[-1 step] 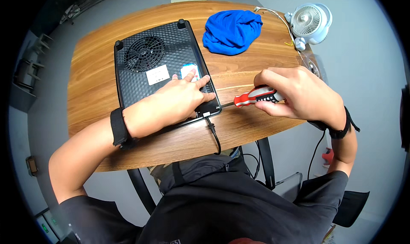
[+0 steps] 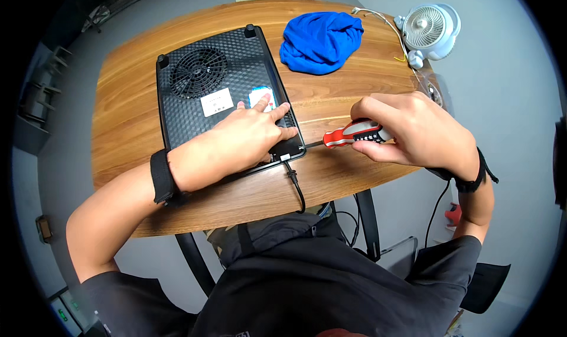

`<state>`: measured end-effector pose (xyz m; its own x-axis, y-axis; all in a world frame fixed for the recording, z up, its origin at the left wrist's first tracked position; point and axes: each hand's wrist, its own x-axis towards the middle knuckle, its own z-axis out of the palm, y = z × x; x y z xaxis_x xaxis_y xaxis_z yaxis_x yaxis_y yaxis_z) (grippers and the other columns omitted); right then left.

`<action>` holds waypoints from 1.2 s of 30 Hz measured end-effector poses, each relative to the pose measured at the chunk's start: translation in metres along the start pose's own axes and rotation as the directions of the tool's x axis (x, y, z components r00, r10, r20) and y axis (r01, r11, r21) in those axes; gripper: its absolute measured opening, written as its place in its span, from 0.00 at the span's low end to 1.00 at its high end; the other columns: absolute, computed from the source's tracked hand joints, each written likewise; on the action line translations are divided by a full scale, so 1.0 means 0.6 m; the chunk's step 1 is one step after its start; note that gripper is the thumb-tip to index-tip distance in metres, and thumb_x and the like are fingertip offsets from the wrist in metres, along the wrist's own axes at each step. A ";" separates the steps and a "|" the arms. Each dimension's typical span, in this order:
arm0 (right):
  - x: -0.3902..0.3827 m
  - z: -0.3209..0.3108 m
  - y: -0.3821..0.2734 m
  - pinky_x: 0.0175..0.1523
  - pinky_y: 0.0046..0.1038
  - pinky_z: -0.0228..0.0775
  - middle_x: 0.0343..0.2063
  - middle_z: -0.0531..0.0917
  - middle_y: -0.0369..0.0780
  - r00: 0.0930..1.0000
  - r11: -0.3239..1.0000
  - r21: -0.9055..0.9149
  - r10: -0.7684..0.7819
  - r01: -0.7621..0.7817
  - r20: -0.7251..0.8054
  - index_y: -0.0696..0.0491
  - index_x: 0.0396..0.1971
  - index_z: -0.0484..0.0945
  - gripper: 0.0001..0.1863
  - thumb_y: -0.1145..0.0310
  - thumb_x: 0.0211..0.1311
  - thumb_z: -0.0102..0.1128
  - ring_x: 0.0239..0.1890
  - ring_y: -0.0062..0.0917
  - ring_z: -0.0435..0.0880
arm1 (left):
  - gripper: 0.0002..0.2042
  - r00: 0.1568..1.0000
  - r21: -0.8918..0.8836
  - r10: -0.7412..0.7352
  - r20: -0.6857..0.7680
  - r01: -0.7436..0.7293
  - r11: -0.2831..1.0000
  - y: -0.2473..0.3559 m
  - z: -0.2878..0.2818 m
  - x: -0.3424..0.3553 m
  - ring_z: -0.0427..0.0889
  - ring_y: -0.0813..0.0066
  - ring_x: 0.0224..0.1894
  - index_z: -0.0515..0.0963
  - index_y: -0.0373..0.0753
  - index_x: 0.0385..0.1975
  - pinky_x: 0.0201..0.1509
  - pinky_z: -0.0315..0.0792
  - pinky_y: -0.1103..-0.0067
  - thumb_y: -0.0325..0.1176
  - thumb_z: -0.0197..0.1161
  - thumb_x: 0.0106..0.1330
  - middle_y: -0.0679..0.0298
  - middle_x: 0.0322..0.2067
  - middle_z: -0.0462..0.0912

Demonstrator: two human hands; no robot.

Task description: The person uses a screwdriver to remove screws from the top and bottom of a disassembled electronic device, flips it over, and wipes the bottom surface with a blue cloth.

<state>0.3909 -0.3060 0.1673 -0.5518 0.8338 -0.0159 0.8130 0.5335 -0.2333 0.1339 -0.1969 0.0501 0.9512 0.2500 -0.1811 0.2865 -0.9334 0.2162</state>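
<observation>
A flat black appliance [image 2: 183, 121], which looks like an induction cooktop, lies underside up on the wooden table. Its fan grille [image 2: 198, 72], corner feet and white label [image 2: 217, 102] face upward. My left hand [image 2: 251, 130] lies on it with fingers spread, pressing near the right edge and partly covering a blue-and-white sticker [image 2: 257, 95]. My right hand [image 2: 407, 127] is closed around the handle of a red, grey and black screwdriver [image 2: 338, 138]. The shaft points left, and its tip meets the casing's near right corner. A black power cord [image 2: 299, 190] leaves the near edge beside it.
A crumpled blue cloth [image 2: 322, 45] sits at the far side of the wooden table [image 2: 127, 95]. Toward the far right stands a white fan [image 2: 425, 29] with its cable. A clear plastic bag [image 2: 436, 89] lies at the right edge, beyond my right hand.
</observation>
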 end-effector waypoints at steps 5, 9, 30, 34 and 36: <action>0.009 -0.001 0.000 0.30 0.39 0.76 0.27 0.80 0.43 1.000 1.000 -0.020 -0.023 0.024 0.015 0.54 0.39 0.73 0.18 0.56 0.66 0.69 0.28 0.44 0.83 | 0.35 0.999 0.011 0.009 -0.044 -0.008 1.000 -0.003 0.007 -0.002 0.67 0.38 0.73 0.75 0.49 0.68 0.65 0.76 0.46 0.35 0.78 0.57 0.48 0.75 0.64; 0.010 -0.002 -0.006 0.30 0.39 0.76 0.28 0.81 0.43 0.999 0.999 -0.036 -0.031 0.032 0.032 0.54 0.39 0.73 0.17 0.57 0.66 0.69 0.27 0.44 0.84 | 0.35 0.998 0.030 0.017 -0.063 -0.015 0.999 -0.002 0.009 -0.002 0.67 0.37 0.72 0.75 0.49 0.68 0.65 0.76 0.46 0.35 0.78 0.57 0.47 0.74 0.64; 0.050 -0.019 -0.047 0.30 0.37 0.80 0.26 0.84 0.44 0.982 0.977 -0.152 -0.132 0.152 0.132 0.57 0.39 0.74 0.15 0.62 0.66 0.68 0.26 0.41 0.87 | 0.29 0.995 -0.015 0.052 -0.089 -0.053 0.998 -0.004 0.004 -0.002 0.68 0.33 0.72 0.78 0.45 0.65 0.62 0.77 0.42 0.28 0.72 0.60 0.42 0.69 0.68; 0.054 -0.019 -0.047 0.30 0.38 0.80 0.27 0.85 0.45 0.980 0.972 -0.168 -0.141 0.164 0.137 0.57 0.40 0.74 0.15 0.62 0.66 0.67 0.26 0.41 0.87 | 0.32 0.999 0.011 -0.003 -0.050 0.004 1.000 0.000 0.003 0.000 0.66 0.38 0.73 0.80 0.48 0.65 0.66 0.76 0.46 0.35 0.78 0.56 0.47 0.73 0.65; 0.055 -0.016 -0.045 0.31 0.39 0.80 0.27 0.85 0.45 0.978 0.975 -0.151 -0.139 0.162 0.155 0.57 0.40 0.74 0.15 0.62 0.66 0.67 0.26 0.42 0.87 | 0.32 0.998 0.008 0.004 -0.061 -0.003 1.000 0.000 0.004 0.000 0.66 0.38 0.73 0.80 0.49 0.65 0.65 0.76 0.46 0.36 0.78 0.56 0.48 0.73 0.65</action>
<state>0.3524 -0.2917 0.1827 -0.6813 0.7197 -0.1337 0.7314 0.6769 -0.0830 0.1339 -0.1975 0.0479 0.9575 0.2618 -0.1210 0.2824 -0.9362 0.2090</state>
